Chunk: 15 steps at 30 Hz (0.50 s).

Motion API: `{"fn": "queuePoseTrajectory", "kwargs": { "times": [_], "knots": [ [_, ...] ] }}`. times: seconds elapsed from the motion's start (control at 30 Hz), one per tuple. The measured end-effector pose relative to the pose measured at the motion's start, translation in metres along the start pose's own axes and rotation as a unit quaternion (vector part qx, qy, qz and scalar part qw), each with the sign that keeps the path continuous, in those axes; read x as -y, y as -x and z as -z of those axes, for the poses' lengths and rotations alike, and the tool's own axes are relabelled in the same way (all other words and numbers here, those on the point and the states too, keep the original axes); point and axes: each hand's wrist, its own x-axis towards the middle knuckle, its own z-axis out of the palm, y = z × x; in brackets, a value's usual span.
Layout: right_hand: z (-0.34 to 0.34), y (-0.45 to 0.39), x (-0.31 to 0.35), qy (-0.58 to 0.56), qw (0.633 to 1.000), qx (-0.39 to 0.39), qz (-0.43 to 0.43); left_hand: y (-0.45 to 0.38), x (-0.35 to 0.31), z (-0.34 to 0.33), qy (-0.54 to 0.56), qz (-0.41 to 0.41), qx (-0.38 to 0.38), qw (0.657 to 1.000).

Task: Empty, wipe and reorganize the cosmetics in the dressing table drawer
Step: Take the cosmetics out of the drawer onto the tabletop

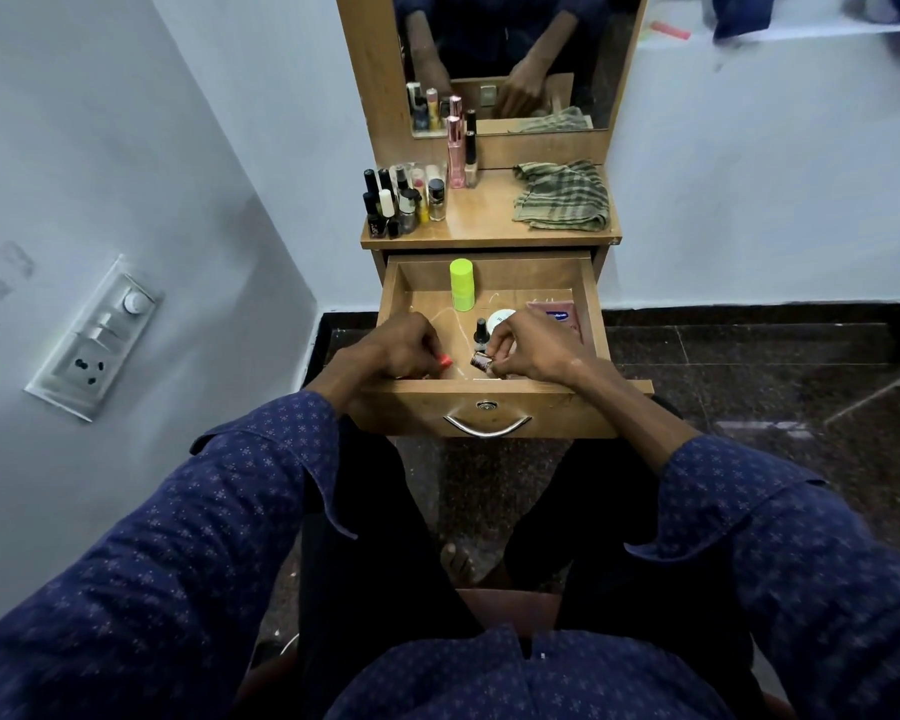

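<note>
Near the drawer's point(588, 304) front edge, left hand point(401, 350) pinches a red lipstick point(445, 362), right hand point(528, 350) a brown bottle point(480, 362), fingers clamped to lift both out.

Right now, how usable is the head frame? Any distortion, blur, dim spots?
Head view: strong wide-angle bend, walls and floor bow outward at the edges; light is dim and cool, with no hard glare; the open drawer and both hands are fairly sharp, though the small bottle in the right hand and the red item in the left hand are too small to read; the top right corner smears.
</note>
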Motion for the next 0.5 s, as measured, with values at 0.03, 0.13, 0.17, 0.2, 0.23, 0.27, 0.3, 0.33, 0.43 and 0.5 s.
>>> {"fn": "queuePoseTrajectory", "kwargs": {
  "times": [0.03, 0.13, 0.17, 0.2, 0.23, 0.27, 0.3, 0.33, 0.43, 0.5],
  "knots": [
    [0.000, 0.000, 0.000, -0.006, 1.000, -0.012, 0.016, 0.001, 0.001, 0.000, 0.065, 0.001, -0.017, 0.998],
    [-0.001, -0.001, -0.001, -0.045, 0.997, -0.050, 0.047, 0.003, 0.004, 0.010, 0.242, 0.014, -0.051, 0.969],
    [0.000, 0.000, -0.001, -0.065, 0.995, -0.064, 0.043, 0.003, 0.003, 0.013, 0.275, 0.020, -0.050, 0.960],
    [0.001, 0.000, -0.001, -0.087, 0.993, -0.079, 0.034, 0.003, 0.001, 0.016, 0.299, 0.024, -0.048, 0.953],
    [0.002, 0.000, -0.002, -0.112, 0.989, -0.093, 0.027, 0.003, -0.002, 0.018, 0.319, 0.024, -0.049, 0.946],
    [0.004, -0.001, -0.003, -0.140, 0.985, -0.102, 0.021, 0.004, -0.005, 0.019, 0.337, 0.023, -0.053, 0.940],
    [0.005, -0.001, -0.005, -0.169, 0.980, -0.108, 0.017, 0.005, -0.007, 0.019, 0.356, 0.021, -0.058, 0.933],
    [0.005, -0.003, -0.006, -0.199, 0.974, -0.112, 0.014, 0.005, -0.007, 0.019, 0.373, 0.020, -0.062, 0.926],
    [0.005, -0.005, -0.007, -0.263, 0.957, -0.121, 0.004, 0.004, -0.009, 0.019, 0.403, 0.011, -0.061, 0.913],
    [0.006, -0.008, -0.006, -0.286, 0.950, -0.124, 0.003, 0.004, -0.012, 0.020, 0.392, 0.006, -0.065, 0.918]
  ]
}}
